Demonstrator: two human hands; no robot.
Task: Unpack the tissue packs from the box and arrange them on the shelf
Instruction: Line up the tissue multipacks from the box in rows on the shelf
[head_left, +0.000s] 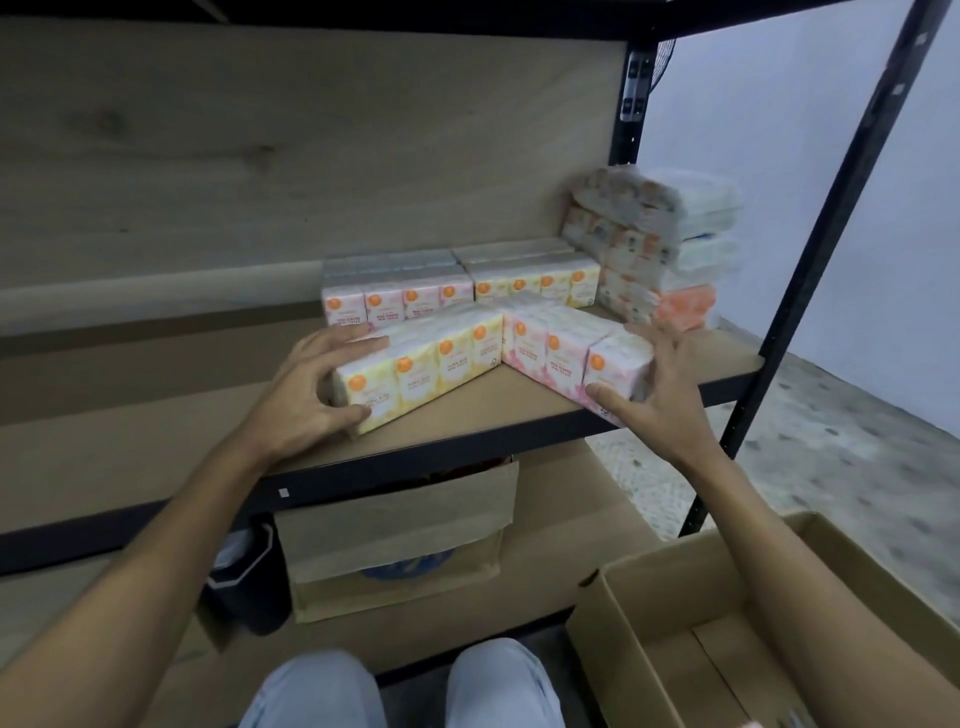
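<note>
Two long tissue packs lie on the wooden shelf (467, 421), meeting in a V. My left hand (306, 384) grips the outer end of the yellow tissue pack (421, 364). My right hand (649, 384) holds the outer end of the pink tissue pack (561, 353), fingers spread over its top and thumb on its front. Behind them stand a pink row (397, 301) and a yellow row (535, 283) of packs against the back. The open cardboard box (649, 603) sits at the lower right; the visible part of its inside is bare.
A stack of wrapped tissue bundles (649, 244) stands at the shelf's right end beside the black upright post (810, 270). Under the shelf are a brown paper bag (395, 545) and a dark container (244, 582). My knees (405, 691) show at the bottom.
</note>
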